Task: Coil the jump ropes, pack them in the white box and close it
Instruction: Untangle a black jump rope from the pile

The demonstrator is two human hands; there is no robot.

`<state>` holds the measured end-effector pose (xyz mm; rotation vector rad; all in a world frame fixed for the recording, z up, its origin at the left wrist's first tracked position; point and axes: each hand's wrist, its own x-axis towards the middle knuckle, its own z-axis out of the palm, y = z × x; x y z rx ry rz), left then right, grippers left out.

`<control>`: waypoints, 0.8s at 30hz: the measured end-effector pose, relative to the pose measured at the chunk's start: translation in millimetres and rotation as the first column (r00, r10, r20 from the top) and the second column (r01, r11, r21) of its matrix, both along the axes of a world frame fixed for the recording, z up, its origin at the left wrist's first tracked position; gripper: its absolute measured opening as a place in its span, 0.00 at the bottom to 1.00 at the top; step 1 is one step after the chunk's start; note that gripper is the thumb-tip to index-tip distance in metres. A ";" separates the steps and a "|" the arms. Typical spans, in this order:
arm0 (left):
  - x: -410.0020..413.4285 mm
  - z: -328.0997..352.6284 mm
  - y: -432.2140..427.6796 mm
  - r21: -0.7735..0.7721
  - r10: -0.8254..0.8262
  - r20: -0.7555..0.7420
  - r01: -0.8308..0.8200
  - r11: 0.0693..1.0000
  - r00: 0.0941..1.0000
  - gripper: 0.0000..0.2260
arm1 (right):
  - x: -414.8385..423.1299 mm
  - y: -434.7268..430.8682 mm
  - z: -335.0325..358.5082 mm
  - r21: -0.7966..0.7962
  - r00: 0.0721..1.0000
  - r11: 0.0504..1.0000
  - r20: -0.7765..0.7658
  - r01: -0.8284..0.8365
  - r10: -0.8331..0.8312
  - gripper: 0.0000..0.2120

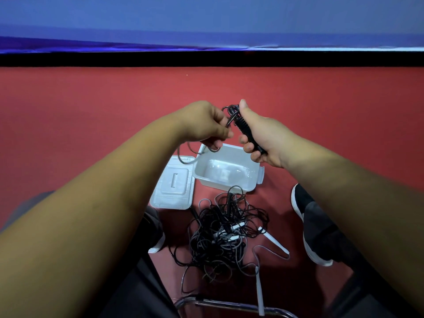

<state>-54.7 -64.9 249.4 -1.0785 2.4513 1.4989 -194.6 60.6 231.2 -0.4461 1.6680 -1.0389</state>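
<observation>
Red floor (91, 111) fills the middle of the frame under a blue band at the top, and both hands are up at centre, working one jump rope (246, 129). The right hand (263, 138) has its fingers wrapped round the black handles, thumb pointing up. The left hand (204, 122) is curled in, pinching the thin cord just beside the handles, and a loop of slack (185, 154) hangs from it over the lid (172, 187). Directly below sits the white box (220, 183), open, its lid flat on the floor touching its left side. Lower centre, the rest of the ropes lie in one dark tangle (224, 232), with white handles (275, 241) poking out to the right. To coil this well, I'd say the right hand should hold the handles steady as an anchor while the left feeds even loops, drawing the slack in gently so it doesn't snag on the lid. Small, tight loops should fit the box best.
</observation>
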 end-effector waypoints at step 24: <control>8.5 -11.0 -7.6 -0.251 -0.187 0.169 0.226 0.941 0.968 0.20 | -3.3 1.9 -3.9 0.009 0.989 0.997 0.129 0.072 -0.073 0.28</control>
